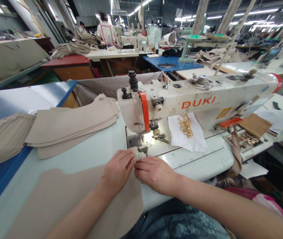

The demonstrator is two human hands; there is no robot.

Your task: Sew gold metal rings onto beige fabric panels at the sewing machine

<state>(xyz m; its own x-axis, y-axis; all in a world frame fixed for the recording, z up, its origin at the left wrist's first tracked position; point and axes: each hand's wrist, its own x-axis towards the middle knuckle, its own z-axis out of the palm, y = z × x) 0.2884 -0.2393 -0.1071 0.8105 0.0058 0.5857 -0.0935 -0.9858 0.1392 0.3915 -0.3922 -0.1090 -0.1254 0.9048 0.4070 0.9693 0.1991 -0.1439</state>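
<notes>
A large flat beige fabric piece (79, 192) lies on the pale table of the white sewing machine (171, 99) and reaches toward me. My left hand (118, 169) rests on its far corner, fingers curled together on the edge. Against it, my right hand (155, 174) has bent fingers pinched at the same edge. Both hands are just in front of the lit needle plate (134, 141) and the presser foot. Fingertips hide the exact point of grip. The fabric's corner shows between the hands and the plate.
Stacked beige cut pieces (74, 124) lie left of the machine, with another pile (4, 136) farther left. Gold-coloured metal hardware (185, 126) sits on a white cloth (198, 136) under the machine arm. A parts tray (249, 142) stands right. Behind are other machines and people.
</notes>
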